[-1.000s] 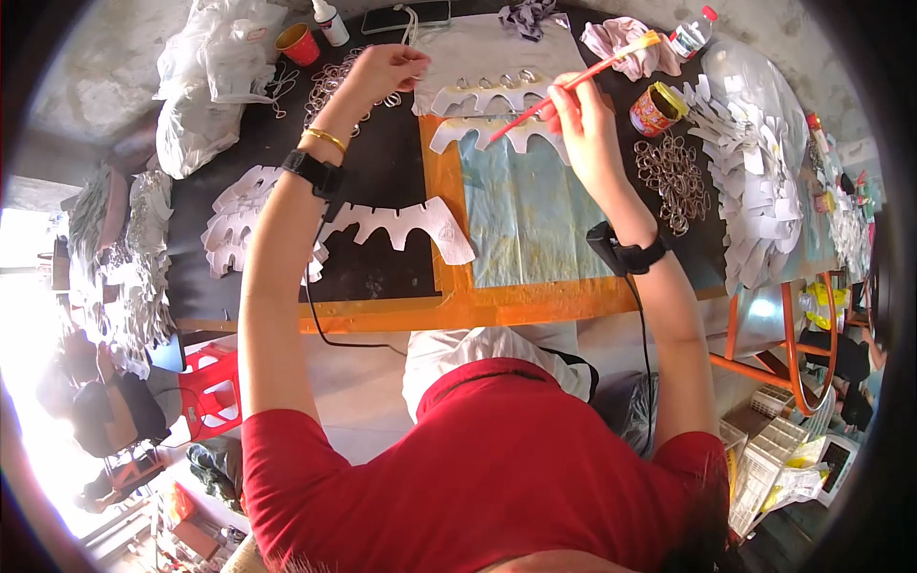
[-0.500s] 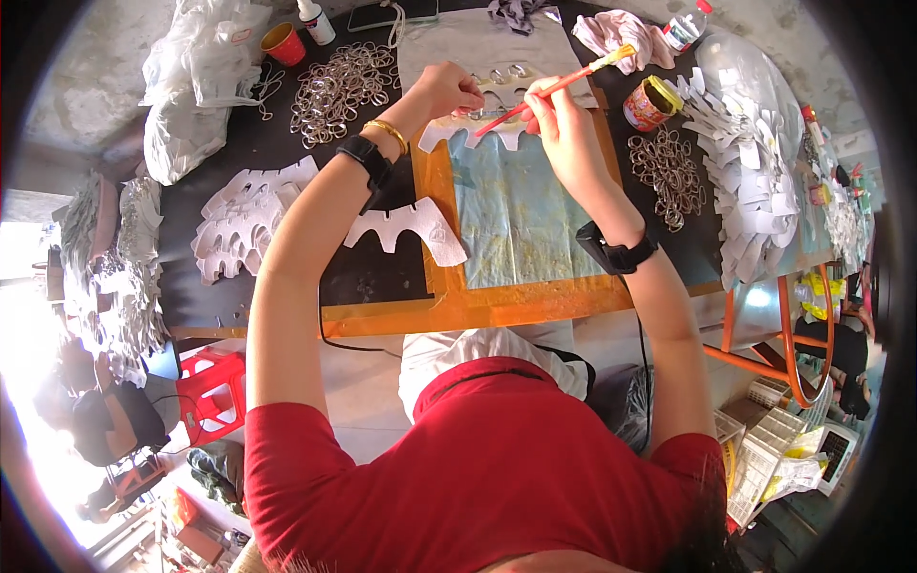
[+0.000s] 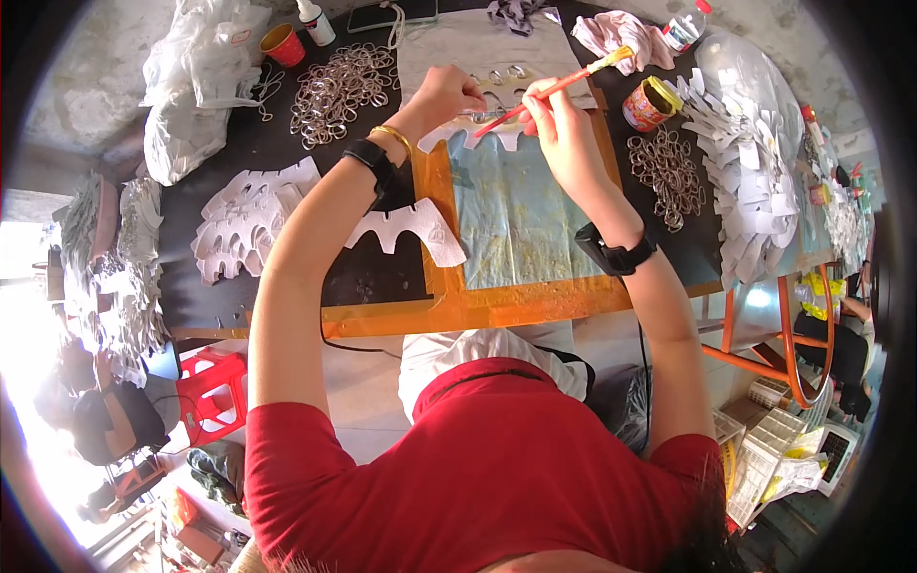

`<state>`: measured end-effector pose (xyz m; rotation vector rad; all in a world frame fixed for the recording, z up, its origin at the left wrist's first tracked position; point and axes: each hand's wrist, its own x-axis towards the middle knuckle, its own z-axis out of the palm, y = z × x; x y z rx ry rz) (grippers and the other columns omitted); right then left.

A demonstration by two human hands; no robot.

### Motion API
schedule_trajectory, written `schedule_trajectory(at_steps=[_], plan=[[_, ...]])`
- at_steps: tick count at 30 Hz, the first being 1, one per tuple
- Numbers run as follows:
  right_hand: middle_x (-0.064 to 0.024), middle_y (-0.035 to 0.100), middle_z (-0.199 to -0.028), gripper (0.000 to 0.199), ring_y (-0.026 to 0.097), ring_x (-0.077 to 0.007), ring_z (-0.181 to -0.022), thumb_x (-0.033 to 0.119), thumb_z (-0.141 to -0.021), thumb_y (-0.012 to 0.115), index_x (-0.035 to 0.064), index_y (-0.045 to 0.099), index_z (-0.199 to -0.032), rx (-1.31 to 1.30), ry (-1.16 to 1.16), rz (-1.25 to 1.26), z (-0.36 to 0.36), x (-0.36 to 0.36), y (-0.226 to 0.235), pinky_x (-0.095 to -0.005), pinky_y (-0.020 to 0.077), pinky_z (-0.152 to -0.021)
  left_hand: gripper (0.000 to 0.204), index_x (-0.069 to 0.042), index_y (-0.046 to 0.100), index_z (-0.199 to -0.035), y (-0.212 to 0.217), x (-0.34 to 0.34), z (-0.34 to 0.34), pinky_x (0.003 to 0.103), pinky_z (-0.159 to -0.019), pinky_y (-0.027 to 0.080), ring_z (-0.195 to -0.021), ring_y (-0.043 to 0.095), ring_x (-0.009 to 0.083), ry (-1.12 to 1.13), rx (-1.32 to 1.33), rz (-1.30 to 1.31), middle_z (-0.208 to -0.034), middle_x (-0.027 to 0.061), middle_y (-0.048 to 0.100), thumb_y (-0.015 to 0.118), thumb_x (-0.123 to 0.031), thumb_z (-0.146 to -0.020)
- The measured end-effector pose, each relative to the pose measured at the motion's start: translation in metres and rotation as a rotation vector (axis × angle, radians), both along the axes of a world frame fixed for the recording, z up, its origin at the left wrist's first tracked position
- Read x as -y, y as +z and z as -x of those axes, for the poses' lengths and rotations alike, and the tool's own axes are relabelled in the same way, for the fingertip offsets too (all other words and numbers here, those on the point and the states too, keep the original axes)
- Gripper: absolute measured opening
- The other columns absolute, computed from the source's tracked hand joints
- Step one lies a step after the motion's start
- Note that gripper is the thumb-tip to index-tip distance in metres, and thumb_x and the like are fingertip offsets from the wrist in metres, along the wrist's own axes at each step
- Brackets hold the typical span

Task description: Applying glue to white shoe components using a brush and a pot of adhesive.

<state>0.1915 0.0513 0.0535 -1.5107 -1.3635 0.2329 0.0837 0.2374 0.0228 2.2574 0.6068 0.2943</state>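
A: Quick one, right hand?
B: Right hand (image 3: 565, 124) is grasping a red brush (image 3: 576, 77), fingers wrapping the handle. The yellow bristle end is pointing up and away to the right; the other end is slanting down over a white notched strip (image 3: 447, 132).

A: Left hand?
B: Left hand (image 3: 442, 94) is hovering over the same spot, fingertips bunching together. Whether they're gripping a ring, I can't tell; too small.

A: Where's the strip lying?
B: On the worktop (image 3: 382, 282), straight ahead of the person, its teeth overlapping the far edge of a blue sheet (image 3: 525, 229). The hands are partly hiding it. A few rings (image 3: 517, 71) are lying just beyond, near a pale sheet (image 3: 444, 48).

A: More rings?
B: Two heaps. One pile (image 3: 339, 95) is sitting left of the left hand, another pile (image 3: 667, 177) is sitting right of the right hand, below a tub (image 3: 651, 103) with a yellow rim.

A: Other strips?
B: A stack (image 3: 250, 222) is spreading on the left, a single spare strip (image 3: 435, 234) is lying beside the blue sheet, and a big heap (image 3: 755, 191) is filling the right side.

A: Far edge?
B: A red cup (image 3: 283, 44) is standing left, near a white bottle (image 3: 315, 24); a pinkish cloth (image 3: 611, 33) is lying right.
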Motion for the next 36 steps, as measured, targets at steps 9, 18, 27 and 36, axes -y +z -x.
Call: schedule_trajectory(at_steps=[9, 18, 27, 36], plan=[[-0.0084, 0.062, -0.076, 0.012, 0.062, -0.0146, -0.065, 0.013, -0.099, 0.048, 0.0029, 0.048, -0.103, 0.012, 0.01, -0.006, -0.001, 0.002, -0.001, -0.028, 0.0505, -0.061, 0.016, -0.006, 0.075, -0.086, -0.006, 0.001, 0.003, 0.028, -0.062, 0.049, -0.064, 0.062, 0.0133, 0.0, 0.043, 0.012, -0.073, 0.0091, 0.07, 0.073, -0.014, -0.073], [-0.0103, 0.061, -0.075, 0.008, 0.062, -0.0205, -0.062, 0.01, -0.096, 0.05, 0.0041, 0.048, -0.101, 0.008, 0.003, -0.075, -0.004, -0.004, -0.004, -0.0324, 0.05, -0.058, 0.016, -0.006, 0.075, -0.086, -0.003, 0.003, 0.003, 0.029, -0.059, 0.047, -0.06, 0.06, 0.0134, 0.005, 0.031, -0.019, -0.072, 0.0092, 0.069, 0.073, -0.015, -0.072], [-0.0102, 0.061, -0.074, 0.008, 0.064, -0.0205, -0.062, 0.01, -0.096, 0.05, 0.004, 0.048, -0.101, 0.011, -0.015, -0.035, -0.006, -0.007, -0.007, -0.0325, 0.0505, -0.058, 0.016, -0.006, 0.075, -0.082, -0.002, 0.003, 0.006, 0.028, -0.064, 0.051, -0.065, 0.065, 0.0155, 0.023, 0.055, -0.032, -0.074, 0.0088, 0.071, 0.074, -0.015, -0.069], [-0.0092, 0.061, -0.075, 0.012, 0.062, -0.016, -0.063, 0.015, -0.099, 0.049, 0.0026, 0.049, -0.102, -0.036, -0.012, -0.101, 0.003, 0.004, 0.012, -0.0297, 0.0503, -0.059, 0.018, -0.004, 0.07, -0.085, -0.005, -0.06, 0.034, 0.037, -0.066, 0.052, -0.074, 0.068, 0.0286, 0.314, 0.059, -0.482, -0.076, 0.0129, 0.068, 0.062, -0.019, -0.081]])
